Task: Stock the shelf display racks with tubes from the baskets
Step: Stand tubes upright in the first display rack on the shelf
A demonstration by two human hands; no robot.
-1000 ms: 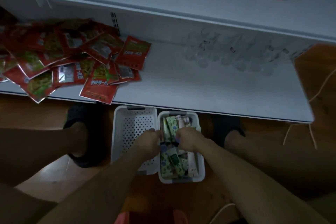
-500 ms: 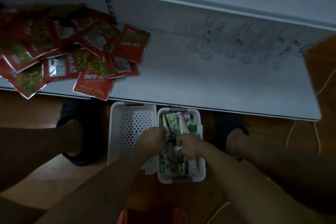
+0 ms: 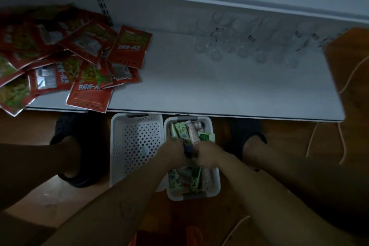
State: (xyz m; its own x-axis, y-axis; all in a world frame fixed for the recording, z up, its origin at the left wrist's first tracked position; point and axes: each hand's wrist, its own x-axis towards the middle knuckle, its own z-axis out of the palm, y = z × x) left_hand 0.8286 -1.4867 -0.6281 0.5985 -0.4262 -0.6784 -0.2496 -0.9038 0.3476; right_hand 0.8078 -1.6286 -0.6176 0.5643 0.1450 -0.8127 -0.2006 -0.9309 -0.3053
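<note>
White plastic basket with grey handles [image 3: 217, 182] stands on the wooden floor [image 3: 352, 62], under the front edge of the white metal shelf [image 3: 219, 90], just beside a white perforated basket [image 3: 137, 142]. Green and pink tubes [image 3: 192, 132] lie inside it. My left hand [image 3: 172, 151] and right hand [image 3: 206, 155] meet above it, and each grip is curled around one green dark-capped tube [image 3: 188, 148]. Bare shelf lies between the red foil packets [image 3: 89, 62] and the clear plastic display racks [image 3: 249, 42].

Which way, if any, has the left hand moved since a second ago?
Yes. The left hand has shifted slightly right, from the left basket's edge to over the tube basket.
</note>
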